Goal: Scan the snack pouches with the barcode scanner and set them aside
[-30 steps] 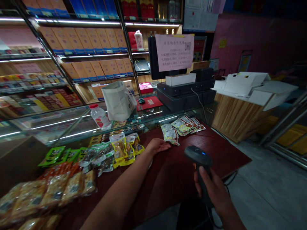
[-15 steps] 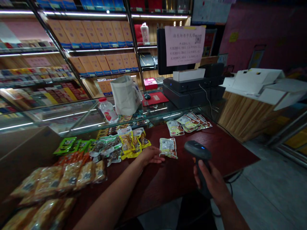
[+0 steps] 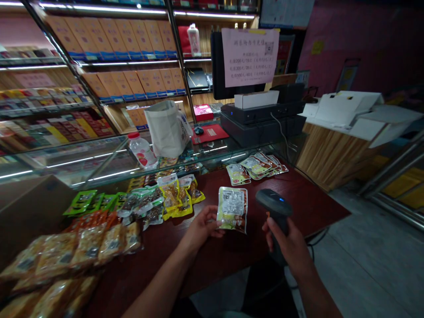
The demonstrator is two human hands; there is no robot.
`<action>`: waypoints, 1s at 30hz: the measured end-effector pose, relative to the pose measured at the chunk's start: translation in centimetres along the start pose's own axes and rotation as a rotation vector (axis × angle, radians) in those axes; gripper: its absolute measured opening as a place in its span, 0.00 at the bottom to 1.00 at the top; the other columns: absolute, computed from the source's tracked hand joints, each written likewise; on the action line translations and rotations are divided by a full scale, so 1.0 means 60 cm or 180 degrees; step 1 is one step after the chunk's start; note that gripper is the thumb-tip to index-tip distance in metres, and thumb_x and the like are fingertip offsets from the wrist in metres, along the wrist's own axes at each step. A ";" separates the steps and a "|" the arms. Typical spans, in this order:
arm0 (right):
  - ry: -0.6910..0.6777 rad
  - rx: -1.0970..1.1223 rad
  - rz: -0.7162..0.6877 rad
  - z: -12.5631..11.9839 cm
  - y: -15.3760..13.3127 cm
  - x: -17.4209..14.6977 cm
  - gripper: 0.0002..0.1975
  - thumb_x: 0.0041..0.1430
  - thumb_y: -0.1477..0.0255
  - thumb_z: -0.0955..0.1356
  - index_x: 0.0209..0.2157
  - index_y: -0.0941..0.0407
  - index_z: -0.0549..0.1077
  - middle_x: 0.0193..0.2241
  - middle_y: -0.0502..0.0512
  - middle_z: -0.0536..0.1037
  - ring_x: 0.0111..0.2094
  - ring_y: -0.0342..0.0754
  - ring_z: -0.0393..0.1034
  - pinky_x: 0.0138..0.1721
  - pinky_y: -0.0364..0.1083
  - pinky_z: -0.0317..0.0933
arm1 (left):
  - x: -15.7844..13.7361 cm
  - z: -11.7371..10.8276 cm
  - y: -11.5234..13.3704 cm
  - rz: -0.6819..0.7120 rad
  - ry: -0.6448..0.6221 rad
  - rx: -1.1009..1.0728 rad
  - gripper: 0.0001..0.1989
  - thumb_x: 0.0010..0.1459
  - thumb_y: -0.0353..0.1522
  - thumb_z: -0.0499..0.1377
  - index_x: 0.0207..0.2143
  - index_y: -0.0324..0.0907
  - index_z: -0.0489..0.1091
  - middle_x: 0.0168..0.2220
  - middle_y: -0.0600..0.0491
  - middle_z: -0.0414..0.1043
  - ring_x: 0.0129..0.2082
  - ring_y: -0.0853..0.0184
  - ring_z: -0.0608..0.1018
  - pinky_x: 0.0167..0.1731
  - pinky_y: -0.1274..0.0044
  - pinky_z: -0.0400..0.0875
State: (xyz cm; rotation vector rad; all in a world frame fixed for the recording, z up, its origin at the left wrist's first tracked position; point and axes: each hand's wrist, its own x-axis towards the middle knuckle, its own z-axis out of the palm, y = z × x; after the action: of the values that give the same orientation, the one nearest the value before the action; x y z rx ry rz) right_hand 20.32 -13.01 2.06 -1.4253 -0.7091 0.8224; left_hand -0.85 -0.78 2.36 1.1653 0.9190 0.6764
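Observation:
My left hand (image 3: 206,224) pinches the lower left edge of a snack packet (image 3: 232,209), silvery and pale green with a printed back turned toward me. The packet is raised and tilted above the dark red tabletop (image 3: 212,269). My right hand (image 3: 289,247) is wrapped round the handle of a black barcode scanner (image 3: 274,204), whose blue light glows on top. The scanner's head points left, just right of the packet and apart from it. Behind them, several similar packets (image 3: 260,165) lie in an overlapping pile near the table's back edge.
Yellow snack packets (image 3: 180,196), green packets (image 3: 84,201) and wrapped bread (image 3: 89,245) line the left side, beside a cardboard box (image 3: 36,198). A glass counter holds a drink bottle (image 3: 142,150) and white bag (image 3: 167,128). A monitor (image 3: 217,66) stands behind.
My left hand has taken hold of the packet that lay on the table and lifted it toward me. The scanner stays in my right hand, nearly in place. The view has shifted slightly.

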 end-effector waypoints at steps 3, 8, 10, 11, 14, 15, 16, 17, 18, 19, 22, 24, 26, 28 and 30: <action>0.0044 -0.0162 0.0019 0.009 -0.009 0.000 0.25 0.52 0.51 0.74 0.40 0.57 0.72 0.18 0.47 0.75 0.16 0.44 0.65 0.19 0.43 0.61 | -0.042 0.008 0.007 -0.0021 -0.0197 -0.0114 0.27 0.46 0.36 0.72 0.47 0.42 0.67 0.34 0.55 0.74 0.28 0.66 0.80 0.28 0.75 0.77; 0.0082 -0.0301 -0.0009 0.034 -0.023 -0.010 0.18 0.48 0.56 0.76 0.32 0.54 0.73 0.14 0.46 0.73 0.16 0.48 0.67 0.22 0.46 0.63 | -0.078 0.022 0.011 -0.0232 -0.0474 -0.0371 0.28 0.45 0.34 0.73 0.47 0.41 0.68 0.37 0.51 0.76 0.31 0.65 0.81 0.30 0.75 0.77; 0.0129 -0.0304 -0.0044 0.042 -0.026 -0.015 0.16 0.48 0.57 0.76 0.31 0.53 0.73 0.14 0.45 0.73 0.17 0.49 0.68 0.23 0.47 0.64 | -0.084 0.026 0.009 -0.0355 -0.0435 -0.0569 0.27 0.43 0.33 0.74 0.45 0.41 0.70 0.40 0.50 0.77 0.31 0.68 0.80 0.30 0.78 0.75; 0.0155 -0.0300 -0.0061 0.045 -0.027 -0.017 0.16 0.48 0.57 0.76 0.30 0.53 0.73 0.14 0.46 0.73 0.17 0.49 0.68 0.24 0.47 0.64 | -0.086 0.028 0.007 -0.0451 -0.0430 -0.0678 0.26 0.43 0.33 0.75 0.44 0.40 0.70 0.39 0.49 0.77 0.30 0.70 0.79 0.29 0.80 0.74; 0.0209 -0.0289 -0.0101 0.050 -0.028 -0.021 0.15 0.48 0.58 0.75 0.29 0.52 0.72 0.15 0.46 0.73 0.18 0.50 0.69 0.26 0.48 0.64 | -0.089 0.032 -0.002 -0.0875 -0.0644 -0.0949 0.23 0.44 0.36 0.74 0.41 0.37 0.73 0.34 0.50 0.77 0.24 0.75 0.75 0.23 0.84 0.70; 0.0220 -0.0286 -0.0111 0.050 -0.028 -0.022 0.15 0.48 0.58 0.75 0.28 0.52 0.72 0.15 0.46 0.73 0.19 0.50 0.69 0.26 0.49 0.64 | -0.090 0.033 -0.005 -0.1021 -0.0774 -0.0993 0.22 0.44 0.36 0.74 0.40 0.35 0.74 0.32 0.50 0.77 0.22 0.76 0.74 0.21 0.85 0.69; 0.0229 -0.0280 -0.0119 0.050 -0.028 -0.023 0.15 0.48 0.58 0.76 0.28 0.52 0.72 0.15 0.46 0.73 0.19 0.50 0.69 0.27 0.49 0.64 | -0.091 0.033 -0.008 -0.1122 -0.0872 -0.1016 0.22 0.44 0.35 0.74 0.39 0.34 0.75 0.30 0.50 0.77 0.21 0.76 0.74 0.20 0.85 0.67; 0.0234 -0.0265 -0.0123 0.049 -0.027 -0.024 0.14 0.48 0.58 0.76 0.27 0.52 0.72 0.15 0.46 0.73 0.19 0.50 0.68 0.27 0.49 0.64 | -0.092 0.034 -0.011 -0.1170 -0.0920 -0.1030 0.21 0.44 0.35 0.74 0.38 0.33 0.75 0.30 0.50 0.77 0.20 0.77 0.73 0.19 0.85 0.67; 0.0233 -0.0239 -0.0122 0.048 -0.026 -0.023 0.14 0.48 0.58 0.76 0.27 0.52 0.71 0.15 0.46 0.73 0.19 0.50 0.68 0.27 0.49 0.63 | -0.093 0.035 -0.014 -0.1175 -0.0927 -0.1031 0.22 0.43 0.35 0.74 0.38 0.33 0.75 0.29 0.49 0.77 0.19 0.77 0.73 0.18 0.85 0.67; 0.0225 -0.0204 -0.0116 0.047 -0.024 -0.023 0.15 0.48 0.58 0.76 0.26 0.52 0.71 0.15 0.46 0.72 0.18 0.50 0.68 0.26 0.49 0.63 | -0.096 0.036 -0.017 -0.1139 -0.0910 -0.1020 0.22 0.42 0.36 0.74 0.38 0.33 0.75 0.28 0.50 0.77 0.18 0.76 0.73 0.18 0.85 0.67; 0.0161 -0.0045 -0.0071 0.044 -0.017 -0.018 0.17 0.48 0.57 0.76 0.26 0.52 0.70 0.15 0.46 0.72 0.18 0.48 0.67 0.25 0.47 0.62 | -0.107 0.041 -0.021 -0.0845 -0.0744 -0.0840 0.23 0.44 0.44 0.73 0.35 0.37 0.74 0.26 0.50 0.78 0.17 0.74 0.74 0.19 0.83 0.68; 0.0101 0.0090 -0.0010 0.045 -0.011 -0.013 0.19 0.48 0.56 0.76 0.30 0.53 0.70 0.15 0.45 0.72 0.17 0.47 0.65 0.23 0.46 0.61 | -0.117 0.046 -0.020 -0.0640 -0.0606 -0.0555 0.24 0.47 0.49 0.70 0.33 0.38 0.73 0.25 0.51 0.77 0.17 0.73 0.74 0.20 0.82 0.68; 0.0028 0.0203 0.0051 0.049 -0.007 -0.009 0.21 0.48 0.54 0.76 0.34 0.53 0.69 0.14 0.43 0.70 0.16 0.46 0.63 0.20 0.45 0.59 | -0.125 0.050 -0.019 -0.0468 -0.0477 -0.0206 0.25 0.49 0.53 0.66 0.31 0.39 0.72 0.23 0.52 0.76 0.17 0.73 0.73 0.21 0.81 0.68; -0.0036 0.0239 0.0070 0.053 -0.006 -0.006 0.22 0.48 0.53 0.76 0.35 0.53 0.69 0.14 0.43 0.69 0.15 0.45 0.61 0.19 0.44 0.57 | -0.127 0.052 -0.020 -0.0210 -0.0286 0.0198 0.26 0.52 0.55 0.63 0.30 0.40 0.73 0.21 0.53 0.74 0.17 0.72 0.72 0.22 0.80 0.68; -0.0041 0.0184 0.0033 0.055 -0.009 -0.006 0.23 0.49 0.52 0.75 0.35 0.54 0.69 0.15 0.43 0.70 0.16 0.45 0.62 0.21 0.44 0.58 | -0.124 0.051 -0.025 0.0144 0.0035 0.0619 0.26 0.55 0.56 0.60 0.28 0.41 0.72 0.19 0.52 0.74 0.18 0.69 0.74 0.22 0.79 0.68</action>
State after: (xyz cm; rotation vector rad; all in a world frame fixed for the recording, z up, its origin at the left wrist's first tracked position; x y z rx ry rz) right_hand 17.43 -11.45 2.72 -1.3738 -0.6831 0.8543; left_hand -1.78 -8.85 3.14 1.3591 0.9866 0.6407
